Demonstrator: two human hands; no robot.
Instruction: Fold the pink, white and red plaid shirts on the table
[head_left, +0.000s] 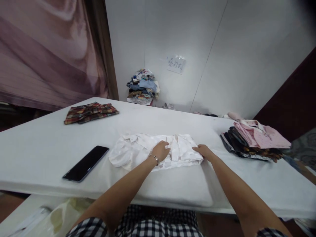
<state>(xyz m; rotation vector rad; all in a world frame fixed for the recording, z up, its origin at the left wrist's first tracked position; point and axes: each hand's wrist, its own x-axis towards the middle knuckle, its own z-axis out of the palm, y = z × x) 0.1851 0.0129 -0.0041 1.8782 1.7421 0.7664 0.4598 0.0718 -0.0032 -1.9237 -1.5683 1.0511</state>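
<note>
A white shirt (pixel 140 144) lies partly folded on the white-covered table in front of me. Its collar end points left, and the right part is doubled over in layers. My left hand (pixel 161 152), with a bracelet at the wrist, rests on the middle of the shirt beside the folded-over layer, fingers slightly apart and bent. At the shirt's right end, my right hand (pixel 203 151) pinches the folded edge between thumb and fingers. The underside of that grip is hidden.
A black phone (pixel 86 163) lies left of the shirt. Farther back is a folded plaid shirt (pixel 91 113). Folded clothes (pixel 263 136) are stacked at right, pink on top. Another clothes pile (pixel 143 86) stands by the wall, near a handwritten sign (pixel 176 64).
</note>
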